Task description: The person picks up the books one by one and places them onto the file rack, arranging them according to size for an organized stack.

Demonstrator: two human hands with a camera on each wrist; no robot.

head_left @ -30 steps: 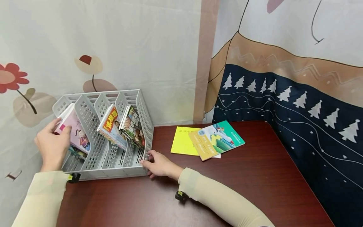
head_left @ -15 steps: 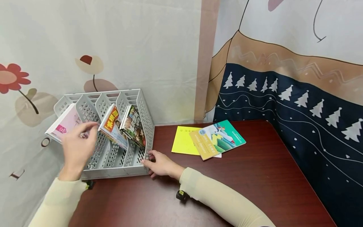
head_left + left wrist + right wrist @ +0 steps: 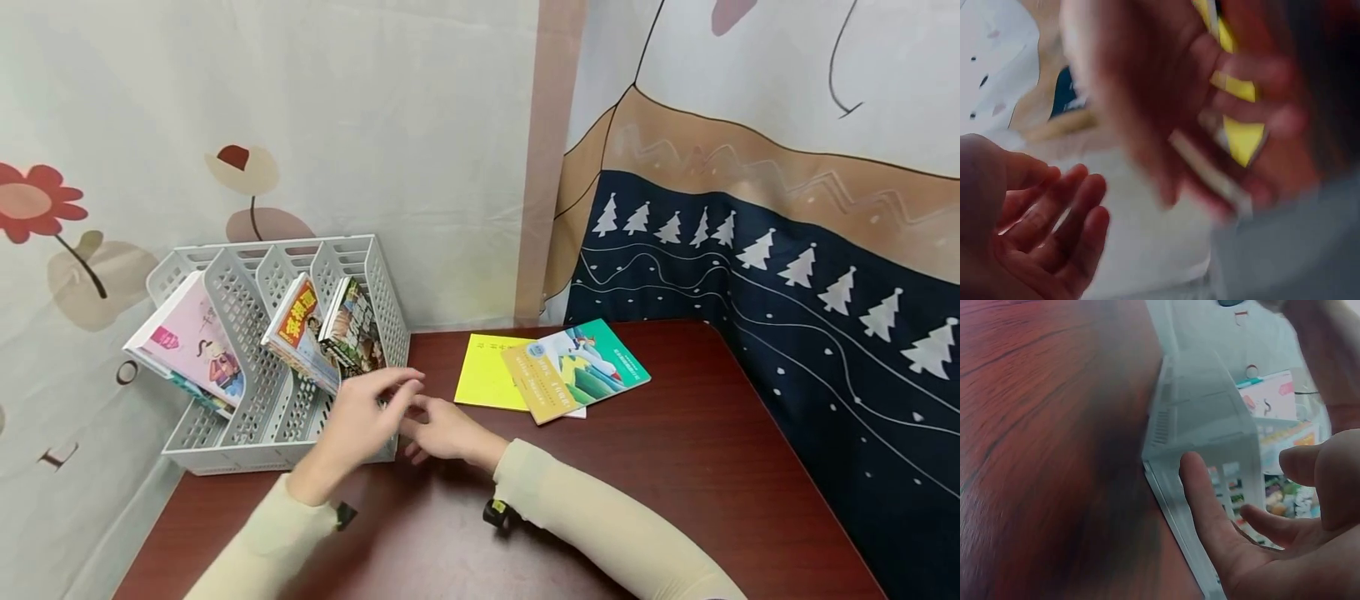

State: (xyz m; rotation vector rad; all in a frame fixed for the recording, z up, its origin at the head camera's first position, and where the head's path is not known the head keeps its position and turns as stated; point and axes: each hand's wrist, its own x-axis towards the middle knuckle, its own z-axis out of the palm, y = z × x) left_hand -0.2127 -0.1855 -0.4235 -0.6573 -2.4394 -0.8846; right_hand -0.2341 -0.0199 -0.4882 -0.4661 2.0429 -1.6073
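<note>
My left hand [image 3: 360,421] hovers over the front right corner of a grey perforated magazine rack [image 3: 225,458], holding nothing. In the left wrist view its fingers [image 3: 1063,219] are loosely bent. Close by, my right hand [image 3: 453,435] is beside that corner; in the right wrist view its fingers [image 3: 1204,500] extend along the rack's end wall, and whether they touch it I cannot tell. A pink book [image 3: 198,342] leans in the leftmost slot over another book. Comic books [image 3: 300,321] stand in a middle slot, and darker-covered ones [image 3: 356,329] in the rightmost, partly hidden by my left hand.
To the right of the rack, a green and tan book [image 3: 573,367] overlaps a yellow book [image 3: 483,375] on the dark red table [image 3: 675,483]. A pale patterned curtain [image 3: 420,167] hangs behind, and a navy tree-print one [image 3: 787,333] along the right.
My left hand has let go of the pink book and moved right across the rack to beside my right hand. The pink book now leans further left. My right hand has shifted slightly right.
</note>
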